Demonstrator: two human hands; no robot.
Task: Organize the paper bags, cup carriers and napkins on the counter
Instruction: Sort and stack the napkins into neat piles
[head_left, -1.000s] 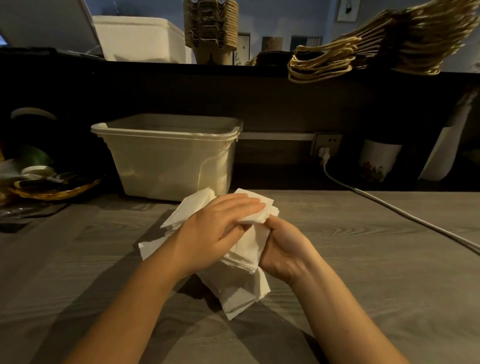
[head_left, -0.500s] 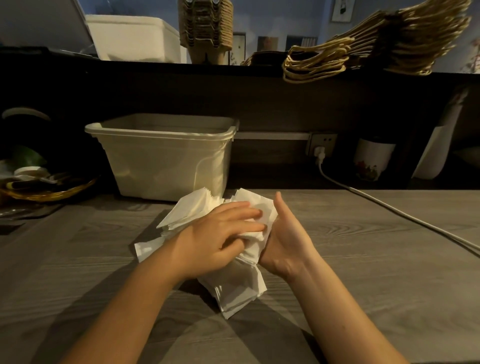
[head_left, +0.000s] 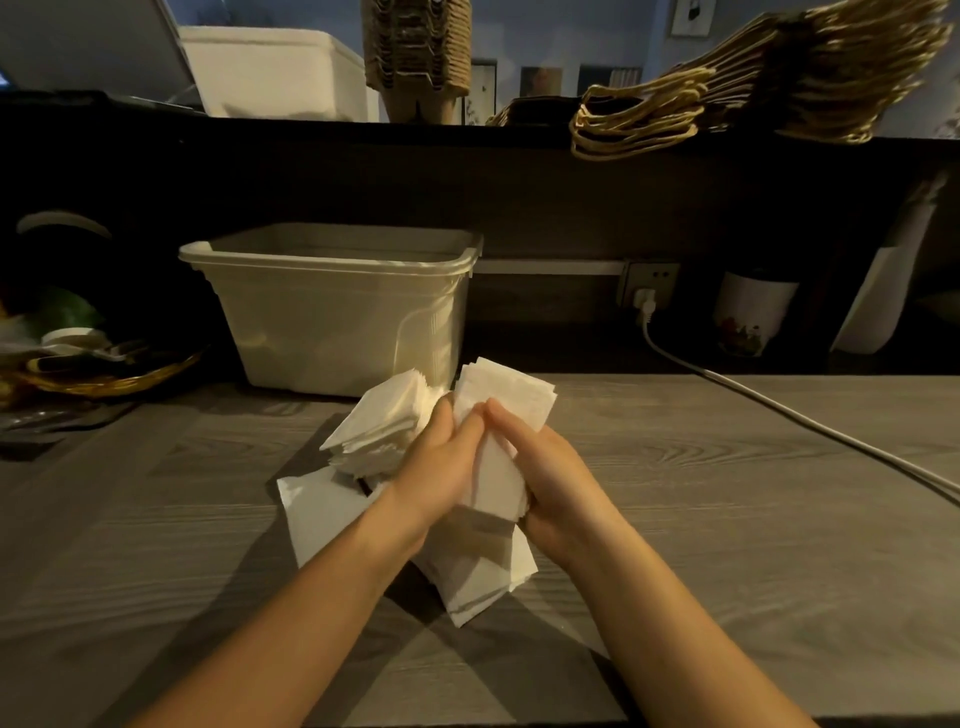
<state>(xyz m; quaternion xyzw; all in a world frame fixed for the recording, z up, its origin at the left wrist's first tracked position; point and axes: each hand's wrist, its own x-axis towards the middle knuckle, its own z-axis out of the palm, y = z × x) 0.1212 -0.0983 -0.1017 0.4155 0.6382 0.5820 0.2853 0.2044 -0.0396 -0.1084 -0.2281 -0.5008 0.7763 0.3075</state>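
No text, labels or numbers legible anywhere, framed pictures (head_left: 541, 81) in the background too blurred to read, white pot (head_left: 753, 312) bears only an indistinct printed motif

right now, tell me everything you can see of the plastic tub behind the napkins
The tub is a rectangular, translucent off-white plastic bin with a thick rim and walls tapering downward. Lidless and upright, it stands on the grey wood-grain counter, left of centre. Its contents cannot be made out. The napkins overlap its lower right corner in view; contact is unclear.
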